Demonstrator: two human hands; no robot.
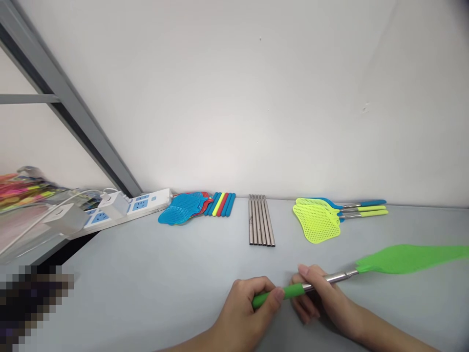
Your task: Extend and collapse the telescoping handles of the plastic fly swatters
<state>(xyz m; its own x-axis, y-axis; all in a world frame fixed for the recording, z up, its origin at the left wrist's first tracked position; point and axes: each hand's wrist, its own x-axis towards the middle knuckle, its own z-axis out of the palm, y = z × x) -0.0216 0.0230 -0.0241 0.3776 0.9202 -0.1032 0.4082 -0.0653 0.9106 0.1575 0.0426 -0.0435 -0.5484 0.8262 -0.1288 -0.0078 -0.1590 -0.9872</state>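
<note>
A green fly swatter (406, 259) with a metal telescopic rod slants across the front of the table, its head pointing right. My left hand (252, 305) is closed around the green grip at its lower end, thumb laid along the top. Farther up, my right hand (322, 296) wraps the metal rod near where it meets the grip, thumb and fingers closed on it. Behind my hands lies a row of metal tubes (261, 220). To their right rest put-together swatters with a yellow head (317, 220) on top and blue and yellow grips (373, 209).
At the back left lie loose blue and red swatter heads (182, 208) beside several coloured grips (221, 204). A white power strip (141, 205) with plugs and cables runs along the table's left edge. A grey metal frame (76, 105) rises there, with colourful packages (27, 190) behind it.
</note>
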